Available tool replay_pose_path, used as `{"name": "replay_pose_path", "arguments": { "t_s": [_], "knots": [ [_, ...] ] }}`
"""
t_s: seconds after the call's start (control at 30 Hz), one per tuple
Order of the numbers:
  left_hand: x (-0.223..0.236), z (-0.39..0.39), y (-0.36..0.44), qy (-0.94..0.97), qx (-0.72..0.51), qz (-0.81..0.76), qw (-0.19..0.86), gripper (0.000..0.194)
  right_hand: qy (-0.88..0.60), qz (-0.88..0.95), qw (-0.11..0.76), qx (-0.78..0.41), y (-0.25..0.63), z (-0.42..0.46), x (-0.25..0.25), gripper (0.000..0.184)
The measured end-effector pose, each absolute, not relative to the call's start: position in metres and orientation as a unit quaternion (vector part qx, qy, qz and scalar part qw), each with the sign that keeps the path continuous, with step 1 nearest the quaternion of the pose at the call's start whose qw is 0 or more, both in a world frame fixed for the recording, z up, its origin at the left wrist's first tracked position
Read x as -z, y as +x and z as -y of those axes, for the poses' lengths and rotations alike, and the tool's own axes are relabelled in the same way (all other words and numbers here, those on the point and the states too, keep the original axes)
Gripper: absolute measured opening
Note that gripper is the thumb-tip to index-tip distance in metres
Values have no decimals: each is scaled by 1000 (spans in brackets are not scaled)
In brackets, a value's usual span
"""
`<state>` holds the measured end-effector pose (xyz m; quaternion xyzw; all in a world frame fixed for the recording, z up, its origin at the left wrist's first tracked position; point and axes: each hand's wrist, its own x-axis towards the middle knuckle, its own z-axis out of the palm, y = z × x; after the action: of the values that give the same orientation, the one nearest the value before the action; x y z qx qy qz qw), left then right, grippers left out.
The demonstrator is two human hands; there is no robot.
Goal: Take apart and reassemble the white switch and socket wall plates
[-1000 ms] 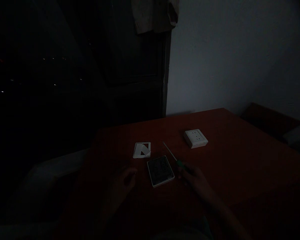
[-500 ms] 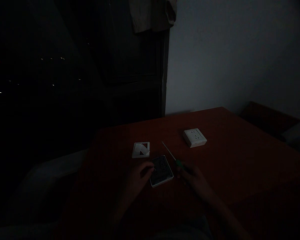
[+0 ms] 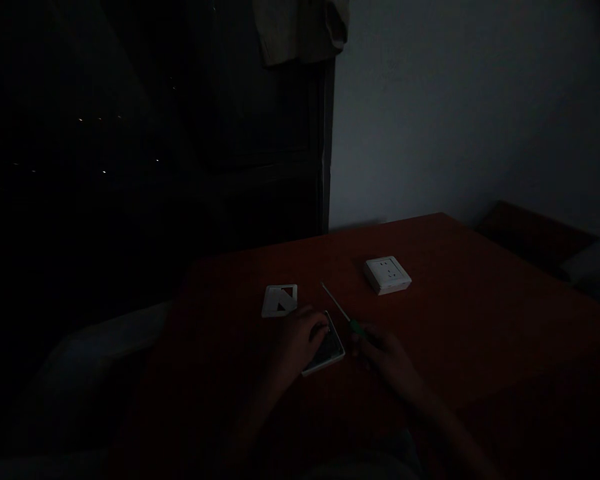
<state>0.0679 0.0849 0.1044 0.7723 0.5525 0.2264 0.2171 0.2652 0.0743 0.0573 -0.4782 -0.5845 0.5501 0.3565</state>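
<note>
The room is very dark. My left hand (image 3: 300,340) lies over the left half of a square socket module (image 3: 330,350) that rests back-side up on the red table (image 3: 480,333); its fingers curl onto the module. My right hand (image 3: 383,353) is closed round the green handle of a screwdriver (image 3: 343,312), whose thin shaft points up and left past the module's right edge. A white frame plate (image 3: 279,300) lies just beyond my left hand. A white wall socket (image 3: 387,275) sits farther back to the right.
A dark door (image 3: 260,133) stands behind the table, with a pale cloth (image 3: 300,27) hanging at its top. A grey wall is at the right. A pale cushion or seat (image 3: 105,340) shows left of the table, a dark bench (image 3: 535,237) at the right.
My left hand has moved right from the table surface onto the socket module and now covers its left half. My right hand stays on the screwdriver handle.
</note>
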Motion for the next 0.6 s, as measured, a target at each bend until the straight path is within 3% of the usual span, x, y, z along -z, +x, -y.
{"name": "replay_pose_path", "arguments": {
  "t_s": [0.6],
  "knots": [
    [-100, -87, 73, 811, -168, -534, 169, 11, -474, 578, 359, -559, 265, -74, -58, 37]
  ]
}}
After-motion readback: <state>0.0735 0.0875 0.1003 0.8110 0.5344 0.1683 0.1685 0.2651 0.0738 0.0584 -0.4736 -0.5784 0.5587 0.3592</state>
